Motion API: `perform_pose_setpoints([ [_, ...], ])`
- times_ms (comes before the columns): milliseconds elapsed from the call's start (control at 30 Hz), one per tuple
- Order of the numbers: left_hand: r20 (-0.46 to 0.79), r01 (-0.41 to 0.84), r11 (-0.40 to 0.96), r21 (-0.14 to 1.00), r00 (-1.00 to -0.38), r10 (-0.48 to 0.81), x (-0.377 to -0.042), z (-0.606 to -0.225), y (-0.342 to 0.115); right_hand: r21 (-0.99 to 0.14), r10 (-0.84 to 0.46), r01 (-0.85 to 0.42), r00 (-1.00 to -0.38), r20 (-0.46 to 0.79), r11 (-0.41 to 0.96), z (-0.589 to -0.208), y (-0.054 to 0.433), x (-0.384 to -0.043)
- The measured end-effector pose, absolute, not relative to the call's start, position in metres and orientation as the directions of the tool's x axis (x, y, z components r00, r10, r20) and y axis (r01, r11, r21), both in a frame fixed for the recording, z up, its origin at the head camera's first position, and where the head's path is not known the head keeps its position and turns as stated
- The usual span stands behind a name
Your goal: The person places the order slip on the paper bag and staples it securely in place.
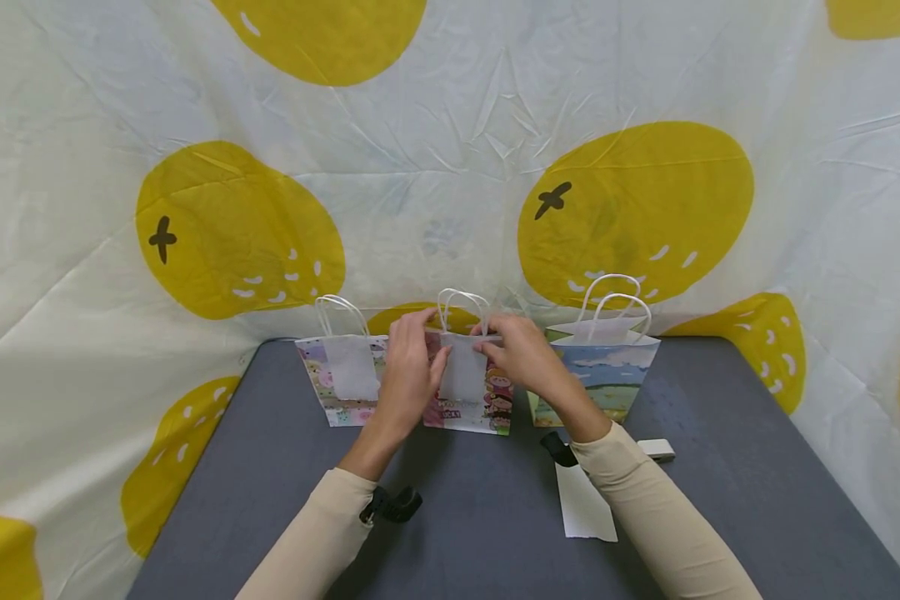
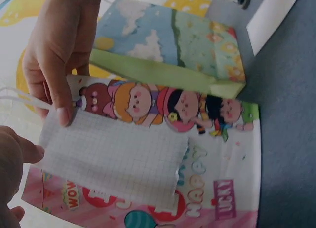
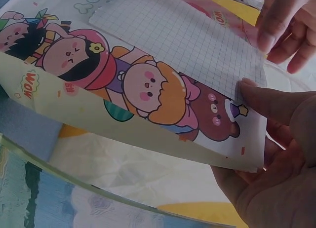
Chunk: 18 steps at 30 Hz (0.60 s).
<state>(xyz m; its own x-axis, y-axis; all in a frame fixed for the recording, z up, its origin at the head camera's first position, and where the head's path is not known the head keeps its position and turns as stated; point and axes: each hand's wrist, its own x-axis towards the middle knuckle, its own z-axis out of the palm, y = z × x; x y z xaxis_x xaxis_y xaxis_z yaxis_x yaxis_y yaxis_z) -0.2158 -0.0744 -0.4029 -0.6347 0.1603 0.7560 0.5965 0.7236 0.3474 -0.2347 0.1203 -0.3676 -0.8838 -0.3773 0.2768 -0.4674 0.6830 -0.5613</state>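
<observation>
A pink cartoon paper bag (image 1: 498, 408) with white cord handles stands upright in the middle of the table. Over its front, at the top edge, lies a torn sheet of grid paper (image 2: 113, 156). My right hand (image 1: 528, 354) pinches sheet and bag rim together, thumb on the paper and fingers behind the rim. On the opposite side of the handles, my left hand (image 1: 405, 371) grips the rim, its thumb tip right at the paper's top corner in the right wrist view. Part of its fingers is hidden behind the bag.
To the left stands another cartoon bag (image 1: 313, 367) with a white sheet (image 1: 351, 371) on its front. A landscape-print bag (image 1: 607, 375) stands at right. Nearer me lie a loose torn paper (image 1: 587, 504) and a small white block-like object (image 1: 656, 450), partly behind my right sleeve.
</observation>
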Motion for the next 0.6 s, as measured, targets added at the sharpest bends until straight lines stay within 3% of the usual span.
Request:
perform_pose_setpoints([
  [267,0.678,0.588,0.708,0.391,-0.704,0.211,-0.224,-0.399,-0.076,-0.579,-0.399,-0.48,-0.876,0.271,0.659,-0.367,0.123,-0.236],
  [600,0.5,0.514,0.629,0.584,-0.838,0.22,-0.227,-0.395,-0.079,-0.597,-0.397,-0.465,-0.882,0.252,0.654,-0.369,0.123,-0.235],
])
